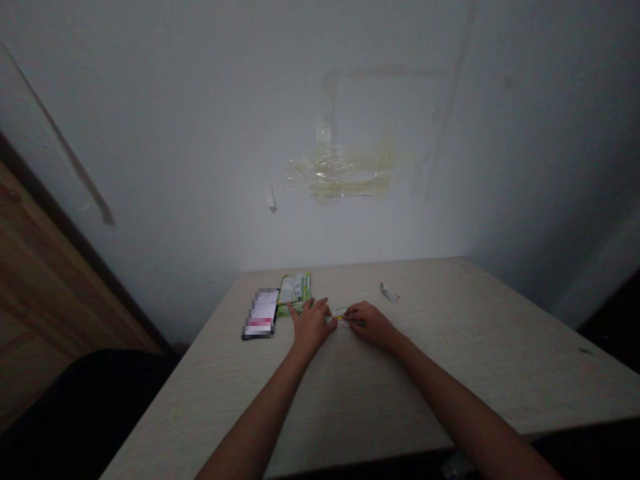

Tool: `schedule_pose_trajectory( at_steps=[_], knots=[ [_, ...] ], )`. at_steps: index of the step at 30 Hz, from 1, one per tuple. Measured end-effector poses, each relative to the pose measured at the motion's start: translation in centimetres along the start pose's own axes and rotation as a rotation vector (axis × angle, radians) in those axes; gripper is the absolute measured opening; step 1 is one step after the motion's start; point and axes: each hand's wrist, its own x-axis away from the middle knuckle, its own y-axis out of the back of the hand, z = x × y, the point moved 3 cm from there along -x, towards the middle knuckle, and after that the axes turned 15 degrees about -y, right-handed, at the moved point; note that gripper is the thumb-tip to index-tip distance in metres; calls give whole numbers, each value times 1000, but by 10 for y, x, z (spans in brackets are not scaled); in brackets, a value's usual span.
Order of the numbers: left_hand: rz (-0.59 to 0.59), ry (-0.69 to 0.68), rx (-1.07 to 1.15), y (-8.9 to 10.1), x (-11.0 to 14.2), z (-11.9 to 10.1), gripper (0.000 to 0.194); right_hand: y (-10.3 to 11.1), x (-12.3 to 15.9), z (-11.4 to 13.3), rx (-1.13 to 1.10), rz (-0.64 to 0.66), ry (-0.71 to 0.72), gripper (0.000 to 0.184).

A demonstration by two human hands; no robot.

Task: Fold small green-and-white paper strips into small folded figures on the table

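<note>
A small white piece (341, 317) with a touch of yellow, perhaps paper or a wrapper, lies between my two hands at the middle of the table. My left hand (311, 323) pinches its left end with thumb and finger, while the other fingers reach out over the lower edge of a green and white printed packet (296, 289). On the right end, the bent fingertips of my right hand (371, 323) are closed. Much of the small piece is hidden by my fingers, so its exact kind cannot be made out.
Left of the packet lies a phone (261, 313) with its screen lit and blurred. A crumpled green and white wrapper (388, 292) rests behind my right hand. The pale wooden table (425, 393) meets a wall (200, 133) bearing old tape (345, 175).
</note>
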Motion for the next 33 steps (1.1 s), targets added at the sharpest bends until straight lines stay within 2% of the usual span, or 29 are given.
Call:
schedule_pose_trajectory(
  at_steps=[8, 12, 16, 25, 33],
  knots=[
    [17, -27, -41, -3, 3, -6, 29, 1, -1, 0, 2, 14, 6, 25],
    [-17, -42, -22, -2, 5, -6, 23, 0, -1, -1, 1, 15, 7, 26],
    [-28, 15, -33, 2, 6, -1, 15, -1, -2, -3, 8, 8, 6, 28],
    [-33, 51, -24, 7, 5, 5, 16, 1, 0, -1, -2, 17, -13, 27],
    [42, 95, -20, 12, 0, 2, 16, 1, -1, -1, 16, 21, -11, 29]
  ],
)
